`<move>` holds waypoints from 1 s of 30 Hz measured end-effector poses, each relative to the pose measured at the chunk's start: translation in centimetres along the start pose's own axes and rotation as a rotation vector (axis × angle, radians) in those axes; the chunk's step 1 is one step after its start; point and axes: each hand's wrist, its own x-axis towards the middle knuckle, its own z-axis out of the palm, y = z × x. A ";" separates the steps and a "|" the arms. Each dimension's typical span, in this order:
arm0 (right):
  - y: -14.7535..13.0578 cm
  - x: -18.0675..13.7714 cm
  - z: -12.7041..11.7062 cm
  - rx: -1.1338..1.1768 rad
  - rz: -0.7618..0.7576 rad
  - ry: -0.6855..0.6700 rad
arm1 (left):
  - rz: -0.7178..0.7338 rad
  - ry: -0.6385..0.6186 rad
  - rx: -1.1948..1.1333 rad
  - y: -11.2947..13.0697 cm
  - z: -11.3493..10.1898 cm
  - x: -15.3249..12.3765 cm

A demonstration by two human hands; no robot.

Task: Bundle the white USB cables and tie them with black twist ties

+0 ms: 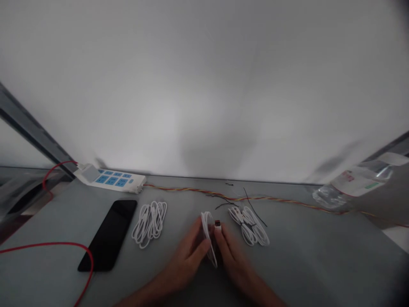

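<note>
At the lower centre of the frame, the left hand (188, 258) grips a coiled white cable (208, 243) between thumb and fingers; the right hand (234, 260), just beside it, is closed on the cable's plug (217, 227), whose metal end points upward. The fingers partly cover the coil and whatever length joins it to the plug; blur obscures their outlines, and the lower edge cuts off both forearms. On the grey bench (303, 247), a bundled white cable (149, 224) lies left of the hands and a second bundle (249, 226), crossed by a dark tie, lies right of them. A black phone (110, 234) lies at lower left, partly overlapped by a red cord (64, 244) that runs out of the frame. A power strip (111, 179) occupies the left, its near-end sockets hidden beneath a white adapter (90, 173). At right lies a clear plastic bottle (354, 180) with a label; its contents cannot be made out.
</note>
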 end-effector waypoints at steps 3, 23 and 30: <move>0.3 0.2 0.0 0.001 -0.021 -0.085 | 0.059 0.004 -0.004 -1.0 0.1 0.3; 0.6 1.3 -0.7 0.035 0.025 -0.024 | 0.087 0.109 0.250 0.6 -0.8 0.9; 1.1 0.7 0.1 0.195 0.044 0.008 | 0.144 0.026 0.291 0.7 -0.4 0.7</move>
